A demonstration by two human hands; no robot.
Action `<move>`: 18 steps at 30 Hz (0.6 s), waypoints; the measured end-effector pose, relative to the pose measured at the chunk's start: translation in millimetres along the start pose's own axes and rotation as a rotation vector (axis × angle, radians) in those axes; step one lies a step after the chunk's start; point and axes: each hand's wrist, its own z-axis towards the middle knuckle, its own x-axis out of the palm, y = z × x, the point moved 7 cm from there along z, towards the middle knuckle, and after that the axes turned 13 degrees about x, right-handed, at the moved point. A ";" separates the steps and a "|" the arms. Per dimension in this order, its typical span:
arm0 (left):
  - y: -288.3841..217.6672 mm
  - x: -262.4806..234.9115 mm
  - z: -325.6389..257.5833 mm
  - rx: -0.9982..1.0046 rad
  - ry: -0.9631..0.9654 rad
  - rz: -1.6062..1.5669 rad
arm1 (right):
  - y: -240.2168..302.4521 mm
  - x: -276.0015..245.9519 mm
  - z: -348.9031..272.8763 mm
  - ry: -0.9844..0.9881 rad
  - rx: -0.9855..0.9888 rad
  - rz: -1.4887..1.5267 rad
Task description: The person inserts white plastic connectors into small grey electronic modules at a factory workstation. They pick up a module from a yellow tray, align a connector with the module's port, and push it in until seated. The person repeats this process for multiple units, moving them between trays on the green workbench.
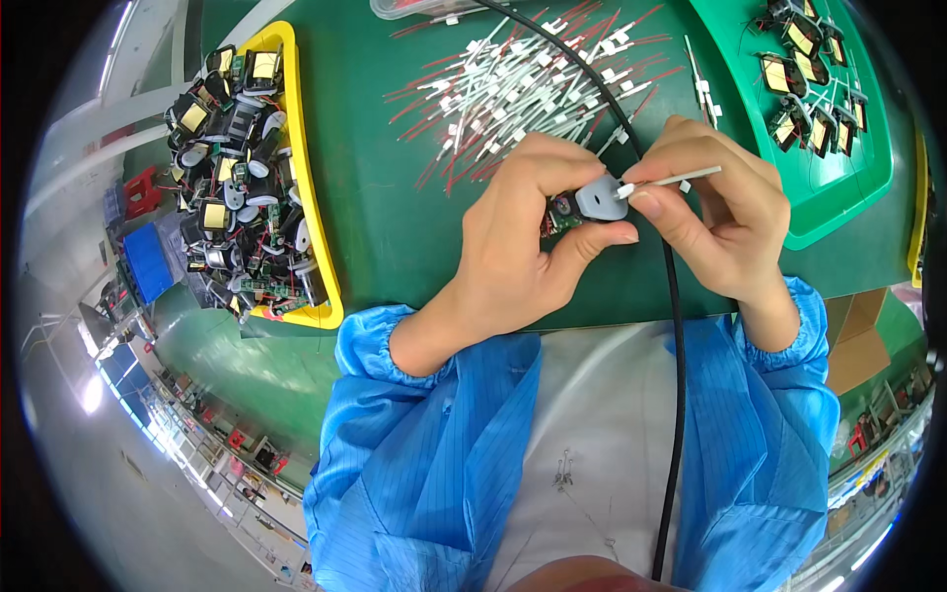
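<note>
My left hand (518,232) is closed on a small electronic module (597,201) with a rounded grey plastic end and a bit of green circuit board. Between the thumb and fingers of my right hand (715,212) is a thin white-sleeved wire lead (698,175). Its small white connector is right at the edge of the grey end; whether it is plugged in I cannot tell. Just beyond both hands lies a loose pile of similar wire leads (523,94), white-sleeved with red wires and white connectors.
At left, a yellow bin (318,237) is heaped with modules bearing yellow pads. A green tray (824,212) at far right holds several modules with thin wires. A black cable (677,395) runs across the green table (365,187) and down in front of me. Some leads (702,89) lie beside the tray.
</note>
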 end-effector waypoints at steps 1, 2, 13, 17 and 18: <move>-0.6 1.1 -0.7 -0.009 0.033 0.020 | -0.3 0.8 -0.6 -0.010 0.001 0.002; -1.3 1.1 -0.2 0.001 0.039 0.041 | -1.4 1.5 -0.9 -0.017 0.005 0.006; 0.1 0.4 2.0 -0.036 0.062 -0.001 | -2.2 0.4 0.3 -0.012 0.027 0.013; -0.4 -3.6 4.8 -0.048 0.039 0.010 | -0.2 -1.0 1.3 -0.011 0.031 0.043; 0.7 -4.6 4.3 -0.080 -0.005 -0.015 | 0.7 -2.0 2.0 -0.011 0.025 0.048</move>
